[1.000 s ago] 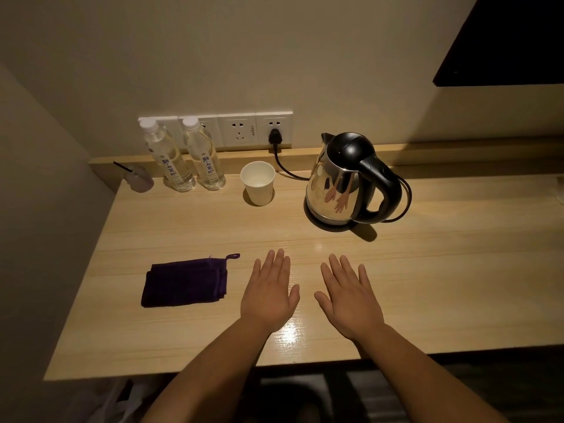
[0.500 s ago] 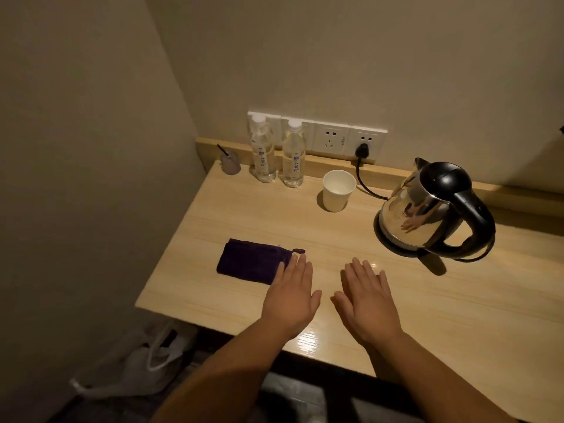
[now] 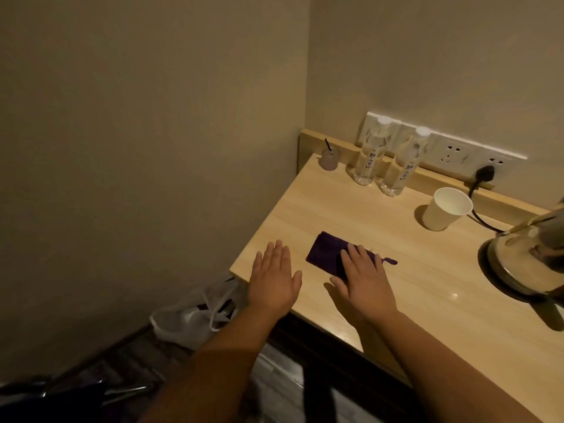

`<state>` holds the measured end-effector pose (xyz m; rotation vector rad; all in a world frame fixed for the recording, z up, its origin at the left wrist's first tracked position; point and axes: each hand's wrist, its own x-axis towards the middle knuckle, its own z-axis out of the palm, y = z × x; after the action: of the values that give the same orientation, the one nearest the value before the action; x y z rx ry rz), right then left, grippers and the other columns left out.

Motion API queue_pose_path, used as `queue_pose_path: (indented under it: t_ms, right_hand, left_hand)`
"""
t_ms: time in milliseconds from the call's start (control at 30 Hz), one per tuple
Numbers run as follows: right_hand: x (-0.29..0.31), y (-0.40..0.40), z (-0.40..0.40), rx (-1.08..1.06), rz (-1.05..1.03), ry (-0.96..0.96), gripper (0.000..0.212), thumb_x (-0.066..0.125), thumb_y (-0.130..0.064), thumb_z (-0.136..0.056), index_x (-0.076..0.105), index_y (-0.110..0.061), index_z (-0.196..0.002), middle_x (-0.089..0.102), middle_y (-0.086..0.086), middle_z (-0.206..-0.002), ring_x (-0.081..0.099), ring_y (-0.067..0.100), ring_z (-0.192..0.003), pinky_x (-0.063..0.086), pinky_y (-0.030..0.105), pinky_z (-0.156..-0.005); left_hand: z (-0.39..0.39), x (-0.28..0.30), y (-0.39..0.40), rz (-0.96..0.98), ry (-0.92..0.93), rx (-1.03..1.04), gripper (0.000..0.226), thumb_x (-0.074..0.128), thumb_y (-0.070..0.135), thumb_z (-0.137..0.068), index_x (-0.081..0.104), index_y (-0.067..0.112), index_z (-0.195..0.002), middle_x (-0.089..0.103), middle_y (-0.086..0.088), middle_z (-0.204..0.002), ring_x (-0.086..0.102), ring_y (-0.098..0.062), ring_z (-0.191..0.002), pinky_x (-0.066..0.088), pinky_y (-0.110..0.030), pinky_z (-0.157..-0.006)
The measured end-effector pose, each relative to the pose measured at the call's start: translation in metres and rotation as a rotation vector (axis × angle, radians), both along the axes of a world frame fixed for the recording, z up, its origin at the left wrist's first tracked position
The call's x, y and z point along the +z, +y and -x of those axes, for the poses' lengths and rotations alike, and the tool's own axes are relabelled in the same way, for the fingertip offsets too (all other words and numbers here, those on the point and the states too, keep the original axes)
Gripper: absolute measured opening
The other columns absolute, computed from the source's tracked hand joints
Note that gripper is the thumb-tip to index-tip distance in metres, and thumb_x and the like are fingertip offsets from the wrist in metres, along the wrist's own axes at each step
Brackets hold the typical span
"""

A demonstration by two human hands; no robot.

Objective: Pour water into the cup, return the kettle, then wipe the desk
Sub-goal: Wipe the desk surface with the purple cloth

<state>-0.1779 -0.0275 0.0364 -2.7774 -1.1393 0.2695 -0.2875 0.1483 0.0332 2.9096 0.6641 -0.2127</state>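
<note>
Cloth (image 3: pixel 328 254), dark purple and folded, lies flat on the wooden desk (image 3: pixel 427 270) near its front left corner, with a small loop sticking out at its right end. Over its right half the right hand (image 3: pixel 364 282) is spread flat, palm down, fingers straight and not curled round the fabric; whether the fingertips press on it I cannot tell. Just left of the cloth, and apart from it, the left hand (image 3: pixel 274 280) is likewise flat and released, holding nothing, above the desk's corner. Farther back stands a white paper cup (image 3: pixel 446 209), upright. Beside it, at the frame's right edge, the steel kettle (image 3: pixel 531 264) sits on its base, partly cut off. Two water bottles (image 3: pixel 383 160) stand by the wall sockets (image 3: pixel 451 152).
</note>
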Motion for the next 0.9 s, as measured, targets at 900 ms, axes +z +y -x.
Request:
queue_pose_path:
  t_ms: [900]
  right_hand:
    - [-0.031,-0.028,0.082,0.246,-0.004,0.191,0.096,0.061,-0.015,-0.069,0.014,-0.029,-0.151,0.049,-0.006,-0.143,0.043,0.017,-0.130,0.013,0.025,-0.112]
  left_hand:
    - [-0.022,-0.047,0.093,0.155,-0.066,0.444,0.052,0.021,0.043,-0.101,0.051,0.006,-0.121,0.065,-0.018,-0.109,0.062,-0.038,-0.095,0.043,-0.040,-0.070]
